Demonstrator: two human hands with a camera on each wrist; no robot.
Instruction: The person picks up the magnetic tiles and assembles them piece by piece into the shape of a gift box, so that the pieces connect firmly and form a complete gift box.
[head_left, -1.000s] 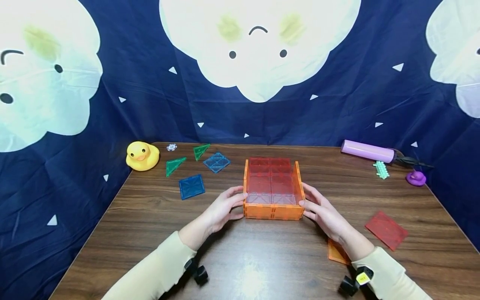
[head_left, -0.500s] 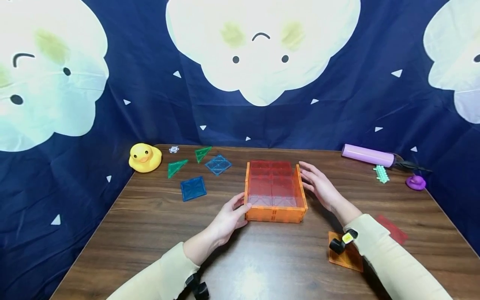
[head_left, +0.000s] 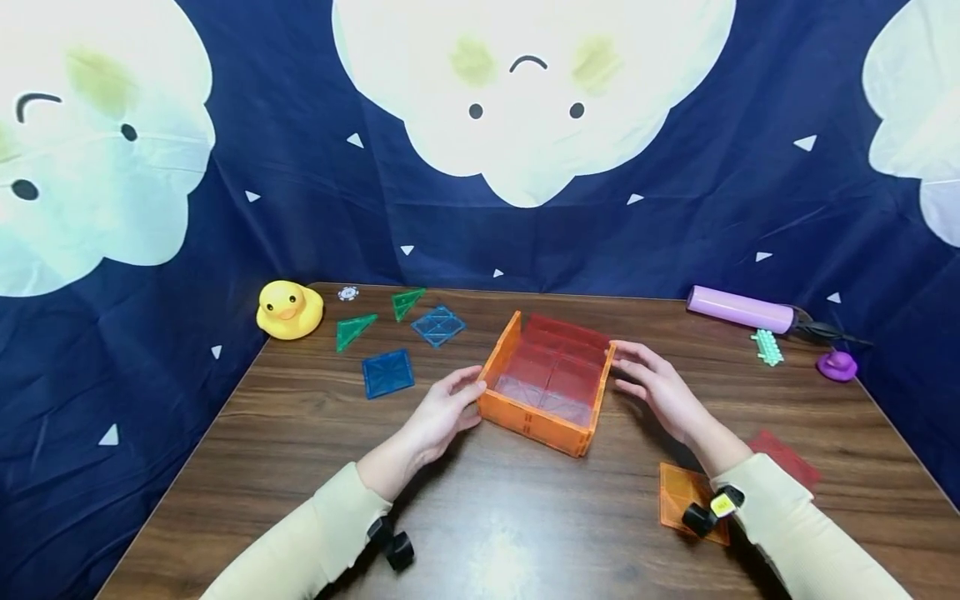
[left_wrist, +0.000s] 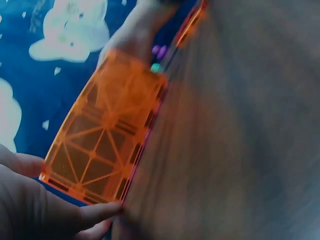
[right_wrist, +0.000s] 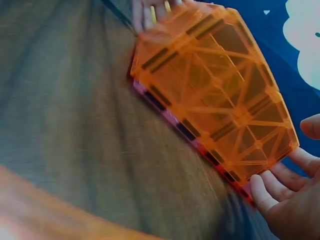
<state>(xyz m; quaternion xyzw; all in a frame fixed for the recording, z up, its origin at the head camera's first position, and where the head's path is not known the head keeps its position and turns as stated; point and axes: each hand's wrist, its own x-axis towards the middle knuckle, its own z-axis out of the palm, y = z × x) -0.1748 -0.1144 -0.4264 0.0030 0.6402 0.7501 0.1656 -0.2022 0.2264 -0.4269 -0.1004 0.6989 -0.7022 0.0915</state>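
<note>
An open-topped box (head_left: 536,425) of magnetic tiles, with orange walls and a red floor, sits at an angle in the middle of the wooden table (head_left: 525,525). My left hand (head_left: 446,408) touches its near-left corner with fingers and thumb extended. My right hand (head_left: 648,379) rests straight fingers against the far-right corner. The left wrist view shows an orange wall (left_wrist: 107,135) with my fingertips (left_wrist: 95,212) at its lower corner. In the right wrist view another orange wall (right_wrist: 220,90) fills the frame, and my fingertips (right_wrist: 262,195) touch its end.
A yellow duck (head_left: 288,309), two green triangles (head_left: 352,331) and two blue square tiles (head_left: 387,372) lie at the back left. An orange tile (head_left: 675,496) and a red tile (head_left: 787,460) lie under my right forearm. A purple cylinder (head_left: 740,308) lies at the back right.
The box has turned clockwise on the table, from square-on to angled. My right hand slid from the near-right side to the far-right corner. My left hand stayed at the near-left corner.
</note>
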